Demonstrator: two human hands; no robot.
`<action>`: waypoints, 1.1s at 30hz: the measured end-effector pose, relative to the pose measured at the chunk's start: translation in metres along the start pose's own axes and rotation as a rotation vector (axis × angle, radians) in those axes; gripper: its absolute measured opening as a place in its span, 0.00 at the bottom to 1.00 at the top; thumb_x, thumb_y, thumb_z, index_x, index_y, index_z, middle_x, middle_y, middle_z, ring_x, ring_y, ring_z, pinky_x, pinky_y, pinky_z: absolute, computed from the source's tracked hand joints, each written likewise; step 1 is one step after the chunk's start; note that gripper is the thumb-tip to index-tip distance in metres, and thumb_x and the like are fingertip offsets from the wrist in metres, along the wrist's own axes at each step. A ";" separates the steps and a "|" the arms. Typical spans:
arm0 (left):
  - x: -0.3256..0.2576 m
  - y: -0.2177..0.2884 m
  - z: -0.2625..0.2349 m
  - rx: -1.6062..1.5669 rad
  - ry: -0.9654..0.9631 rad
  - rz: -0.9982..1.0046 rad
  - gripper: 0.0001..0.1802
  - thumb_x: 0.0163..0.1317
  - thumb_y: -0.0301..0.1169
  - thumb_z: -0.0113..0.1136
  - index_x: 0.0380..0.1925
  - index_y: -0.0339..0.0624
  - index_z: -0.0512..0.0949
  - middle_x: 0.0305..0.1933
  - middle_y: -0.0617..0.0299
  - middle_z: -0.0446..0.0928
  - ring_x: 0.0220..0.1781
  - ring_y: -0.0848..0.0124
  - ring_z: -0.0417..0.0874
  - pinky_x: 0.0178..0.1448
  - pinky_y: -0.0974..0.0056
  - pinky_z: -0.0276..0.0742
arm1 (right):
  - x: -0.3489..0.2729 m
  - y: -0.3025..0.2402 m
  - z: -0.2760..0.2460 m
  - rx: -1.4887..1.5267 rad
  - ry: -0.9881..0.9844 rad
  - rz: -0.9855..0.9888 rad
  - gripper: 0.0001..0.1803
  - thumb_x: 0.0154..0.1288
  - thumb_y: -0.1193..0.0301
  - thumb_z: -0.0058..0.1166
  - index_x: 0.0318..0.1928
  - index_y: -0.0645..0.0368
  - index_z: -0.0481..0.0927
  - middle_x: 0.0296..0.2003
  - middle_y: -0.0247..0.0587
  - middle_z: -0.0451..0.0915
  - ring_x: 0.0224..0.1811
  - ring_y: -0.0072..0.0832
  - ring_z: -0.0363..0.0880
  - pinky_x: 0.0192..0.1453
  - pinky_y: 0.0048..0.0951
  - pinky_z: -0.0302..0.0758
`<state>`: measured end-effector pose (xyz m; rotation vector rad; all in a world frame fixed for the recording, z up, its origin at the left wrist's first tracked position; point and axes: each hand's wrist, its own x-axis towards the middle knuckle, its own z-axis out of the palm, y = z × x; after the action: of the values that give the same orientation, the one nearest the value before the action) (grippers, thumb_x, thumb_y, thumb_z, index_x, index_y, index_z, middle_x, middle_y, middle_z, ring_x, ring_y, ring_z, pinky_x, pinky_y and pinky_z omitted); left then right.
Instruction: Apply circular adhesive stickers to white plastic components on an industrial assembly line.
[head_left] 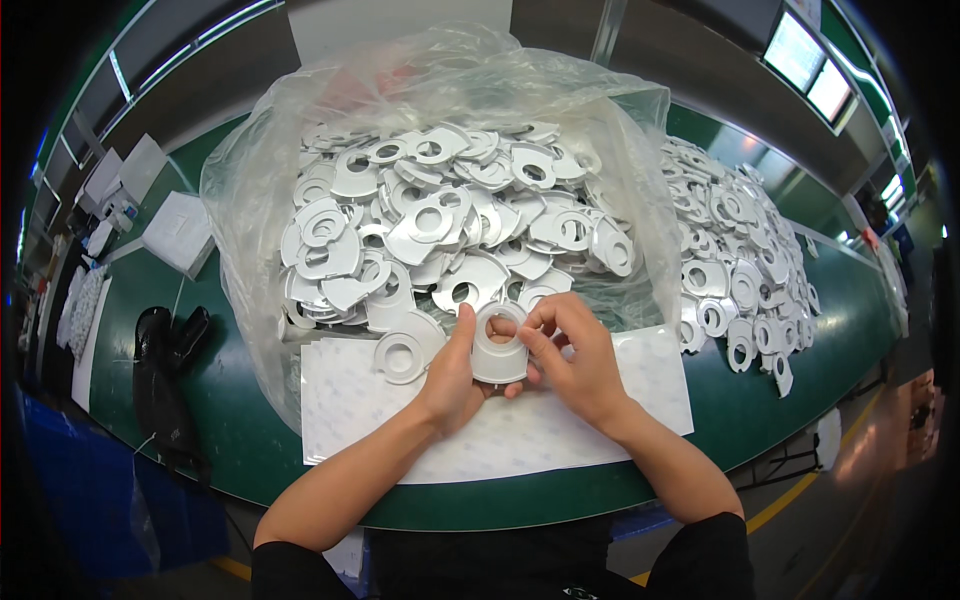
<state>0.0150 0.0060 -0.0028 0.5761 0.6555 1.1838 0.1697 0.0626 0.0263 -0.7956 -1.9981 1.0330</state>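
Between my hands, over the white sheets, I hold up a silver-grey plate with a round hole (497, 364). My left hand (452, 372) grips its left side, thumb up along the edge and fingers partly hidden behind. At its upper right edge, my right hand (572, 358) pinches with thumb and index finger. A similar ringed plate (403, 356) lies on the sheets just left of my left hand. Right beyond my hands, a heap of the same silver-grey plates (430, 222) fills a clear plastic bag (250, 240).
White sheets (350, 430) are stacked on the green table (510, 506). To the right lies a second heap of plates (745, 260). At left are a black glove-like item (165, 390) and a white box (180, 235). Blue material (90, 480) hangs beyond the table's left edge.
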 end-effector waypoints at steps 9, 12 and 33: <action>0.000 0.001 0.005 -0.027 0.062 0.025 0.37 0.69 0.59 0.17 0.48 0.41 0.69 0.43 0.54 0.76 0.40 0.66 0.78 0.35 0.66 0.70 | 0.001 0.005 0.002 0.206 0.111 0.149 0.13 0.58 0.72 0.59 0.42 0.67 0.78 0.32 0.38 0.77 0.29 0.18 0.75 0.28 0.22 0.72; 0.002 0.000 0.009 0.070 0.069 0.018 0.38 0.67 0.62 0.16 0.49 0.43 0.68 0.40 0.55 0.75 0.36 0.68 0.76 0.34 0.66 0.70 | 0.001 0.006 -0.002 0.352 0.053 0.321 0.09 0.58 0.74 0.56 0.37 0.68 0.78 0.29 0.38 0.77 0.25 0.17 0.73 0.28 0.21 0.71; -0.002 -0.002 0.009 0.444 -0.072 -0.015 0.45 0.60 0.69 0.11 0.44 0.44 0.70 0.31 0.62 0.75 0.22 0.78 0.70 0.24 0.74 0.63 | 0.002 -0.014 -0.006 -0.439 0.102 0.200 0.24 0.44 0.54 0.68 0.18 0.60 0.70 0.17 0.36 0.70 0.17 0.28 0.71 0.20 0.32 0.65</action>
<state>0.0227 0.0025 0.0022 0.9798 0.8661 1.0008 0.1705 0.0597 0.0412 -1.2757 -2.1157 0.6452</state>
